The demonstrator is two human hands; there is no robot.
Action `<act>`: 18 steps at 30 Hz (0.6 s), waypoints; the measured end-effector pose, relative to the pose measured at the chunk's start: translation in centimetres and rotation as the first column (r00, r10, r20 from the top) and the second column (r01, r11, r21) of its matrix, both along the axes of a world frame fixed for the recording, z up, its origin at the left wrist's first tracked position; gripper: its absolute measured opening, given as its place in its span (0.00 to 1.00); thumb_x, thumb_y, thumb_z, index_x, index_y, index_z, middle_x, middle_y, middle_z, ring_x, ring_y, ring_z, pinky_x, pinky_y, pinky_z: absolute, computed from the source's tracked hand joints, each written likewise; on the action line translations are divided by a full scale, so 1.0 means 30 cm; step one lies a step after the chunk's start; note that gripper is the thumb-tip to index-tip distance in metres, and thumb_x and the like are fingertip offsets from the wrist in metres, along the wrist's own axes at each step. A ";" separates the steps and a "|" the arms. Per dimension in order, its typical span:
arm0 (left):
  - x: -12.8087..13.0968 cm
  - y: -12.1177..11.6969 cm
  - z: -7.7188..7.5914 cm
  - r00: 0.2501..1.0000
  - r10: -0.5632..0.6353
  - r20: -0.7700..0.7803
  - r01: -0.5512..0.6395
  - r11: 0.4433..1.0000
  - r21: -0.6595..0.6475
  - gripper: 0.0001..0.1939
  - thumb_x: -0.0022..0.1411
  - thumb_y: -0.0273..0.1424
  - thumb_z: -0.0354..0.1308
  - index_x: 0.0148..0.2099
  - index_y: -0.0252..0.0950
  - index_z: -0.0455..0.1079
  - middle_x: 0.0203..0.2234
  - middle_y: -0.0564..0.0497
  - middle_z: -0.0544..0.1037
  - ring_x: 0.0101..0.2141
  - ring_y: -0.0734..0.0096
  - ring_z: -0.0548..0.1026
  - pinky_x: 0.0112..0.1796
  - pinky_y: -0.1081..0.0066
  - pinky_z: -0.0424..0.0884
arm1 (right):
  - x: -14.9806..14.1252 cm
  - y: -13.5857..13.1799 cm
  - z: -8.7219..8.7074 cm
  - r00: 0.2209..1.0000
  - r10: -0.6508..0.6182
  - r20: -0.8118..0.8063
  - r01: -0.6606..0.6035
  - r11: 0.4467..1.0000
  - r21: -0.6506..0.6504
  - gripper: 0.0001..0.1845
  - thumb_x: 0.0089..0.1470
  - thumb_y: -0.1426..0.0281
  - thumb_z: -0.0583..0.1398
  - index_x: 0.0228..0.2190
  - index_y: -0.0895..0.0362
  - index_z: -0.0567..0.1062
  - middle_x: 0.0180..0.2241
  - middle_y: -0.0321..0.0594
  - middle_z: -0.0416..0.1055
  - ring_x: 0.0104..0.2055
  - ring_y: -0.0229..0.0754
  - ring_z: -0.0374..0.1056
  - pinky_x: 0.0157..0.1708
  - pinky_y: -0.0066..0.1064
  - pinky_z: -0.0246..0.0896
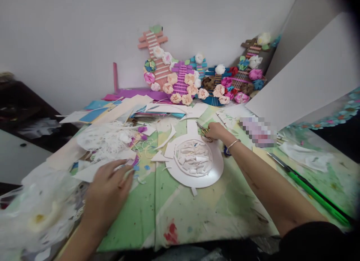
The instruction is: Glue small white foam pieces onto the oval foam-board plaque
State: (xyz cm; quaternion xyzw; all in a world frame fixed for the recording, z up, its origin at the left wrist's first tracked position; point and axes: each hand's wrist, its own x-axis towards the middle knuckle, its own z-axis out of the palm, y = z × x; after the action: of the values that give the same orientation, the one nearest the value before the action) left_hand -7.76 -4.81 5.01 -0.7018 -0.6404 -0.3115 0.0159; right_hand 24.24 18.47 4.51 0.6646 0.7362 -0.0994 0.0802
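On the table in front of me lies a flat white guitar-shaped paper cutout [216,164], its neck pointing away. Cut paper scraps [194,158] fill its round middle. By the neck, the fingers of my right hand [216,131] are closed on the handles of gold-handled scissors [206,131], whose blades point to the far left. My left hand [111,186] reaches over the table's left part with loosely bent fingers apart, beside blue and purple paper bits [136,166]. Some of its fingertips are hidden, and I see nothing held in it.
A tangle of white string [109,139] and a clear plastic bag [33,212] lie left. Coloured sheets [120,107] are stacked behind. Decorated paper guitars [181,79] lean on the wall. A green utility knife [312,191] lies right, below a standing white board [312,69].
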 end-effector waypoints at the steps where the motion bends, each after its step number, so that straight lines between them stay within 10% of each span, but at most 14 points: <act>1: 0.043 0.019 0.011 0.996 -0.080 -0.037 0.080 0.997 0.004 0.09 0.60 0.33 0.52 0.41 0.38 0.70 0.43 0.45 0.72 0.45 0.57 0.69 0.48 0.58 0.65 | -0.003 0.004 -0.002 1.000 -0.006 -0.011 0.006 1.000 -0.002 0.16 0.57 0.66 0.58 0.45 0.61 0.69 0.44 0.44 0.68 0.42 0.43 0.68 0.40 0.39 0.66; 4: 0.154 0.082 0.014 0.946 -0.316 -0.077 0.305 0.943 -0.130 0.09 0.62 0.31 0.50 0.40 0.37 0.70 0.37 0.46 0.75 0.40 0.63 0.72 0.42 0.64 0.69 | -0.013 0.006 0.005 0.997 -0.040 -0.059 0.042 0.998 0.036 0.16 0.57 0.65 0.58 0.44 0.61 0.70 0.43 0.44 0.69 0.41 0.43 0.68 0.40 0.39 0.66; 12: 0.240 0.170 -0.070 0.916 -0.378 -0.137 0.313 0.885 -0.345 0.13 0.63 0.25 0.43 0.34 0.33 0.69 0.31 0.44 0.73 0.33 0.63 0.72 0.36 0.66 0.68 | 0.036 -0.049 0.097 0.949 -0.069 -0.306 0.140 0.966 0.216 0.21 0.52 0.62 0.59 0.44 0.62 0.71 0.34 0.44 0.75 0.37 0.42 0.70 0.36 0.30 0.61; 18: 0.231 0.178 -0.081 0.901 -0.427 -0.078 0.378 0.860 -0.344 0.11 0.60 0.25 0.45 0.31 0.35 0.68 0.28 0.47 0.73 0.31 0.65 0.71 0.34 0.68 0.67 | 0.087 -0.258 0.150 0.907 -0.034 -0.419 0.154 0.954 0.256 0.18 0.53 0.62 0.54 0.42 0.56 0.74 0.30 0.38 0.75 0.29 0.37 0.68 0.26 0.25 0.54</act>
State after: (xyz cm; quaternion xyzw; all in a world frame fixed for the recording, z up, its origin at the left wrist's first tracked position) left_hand -0.84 0.52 2.58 -0.8348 -0.5182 -0.1456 -0.1154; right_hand 26.86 10.73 9.01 0.6683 0.7100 -0.1342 -0.1767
